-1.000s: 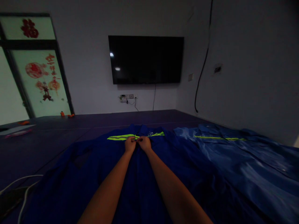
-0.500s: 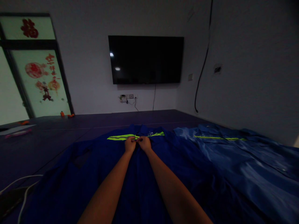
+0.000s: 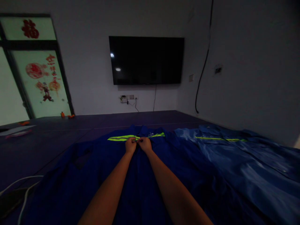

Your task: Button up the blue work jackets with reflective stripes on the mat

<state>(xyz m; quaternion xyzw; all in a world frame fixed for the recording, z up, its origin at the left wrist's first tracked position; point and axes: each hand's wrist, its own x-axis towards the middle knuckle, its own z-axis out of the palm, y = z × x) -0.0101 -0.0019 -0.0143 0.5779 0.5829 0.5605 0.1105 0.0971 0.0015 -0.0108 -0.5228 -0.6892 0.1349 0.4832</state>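
Note:
A dark blue work jacket (image 3: pixel 100 175) with yellow-green reflective stripes lies spread out in front of me. At the middle of its chest, my left hand (image 3: pixel 130 145) is closed, pinching the front edge by the left-hand stripe. Close against it, my right hand (image 3: pixel 144 143) also pinches the jacket's front edge, beside the right-hand stripe. The fingertips of both hands nearly meet, and they hide the small part of the front between them. A small white print shows on the chest just beyond my right hand.
To the right lies a second, lighter blue jacket (image 3: pixel 234 159) with a thin yellow stripe. A white cable (image 3: pixel 25 190) curls at lower left near a dark flat object. Small orange items (image 3: pixel 62 114) sit by the door. A television (image 3: pixel 147 61) hangs on the far wall.

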